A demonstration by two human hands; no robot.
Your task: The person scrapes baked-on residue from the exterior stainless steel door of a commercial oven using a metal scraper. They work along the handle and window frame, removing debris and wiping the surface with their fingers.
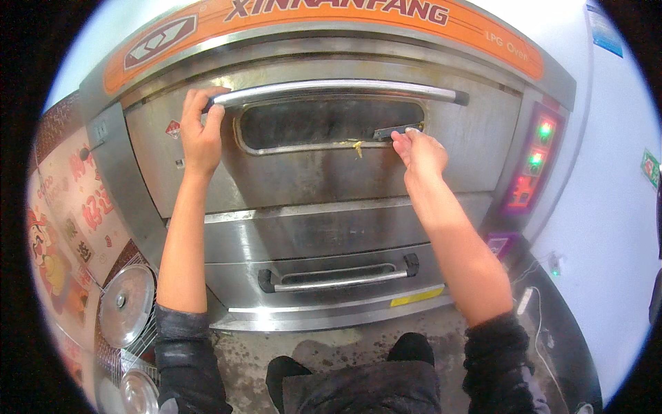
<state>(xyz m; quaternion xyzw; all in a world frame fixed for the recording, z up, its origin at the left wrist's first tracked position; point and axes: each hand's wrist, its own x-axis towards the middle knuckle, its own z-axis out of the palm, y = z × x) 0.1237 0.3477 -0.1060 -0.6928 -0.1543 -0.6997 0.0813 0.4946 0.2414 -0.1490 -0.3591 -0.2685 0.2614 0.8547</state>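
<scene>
My left hand [201, 129] grips the left end of the chrome handle [336, 87] on the upper door [320, 176] of a stainless-steel gas deck oven. The door is closed. Pinched in my right hand [421, 150] is a flat metal scraper blade [385, 132], held across the right part of the dark door window [305, 124]. Whether its edge touches the glass I cannot tell. A bit of yellowish residue [357, 147] hangs from the window's lower rim, left of my right hand.
The closed lower oven door has its own handle [341, 282]. Lit controls [538, 155] glow at the oven's right side. Round metal lids [128, 305] sit on a wire rack at left. A power strip [525, 301] with a white cable lies at right. The floor [341, 344] is stained.
</scene>
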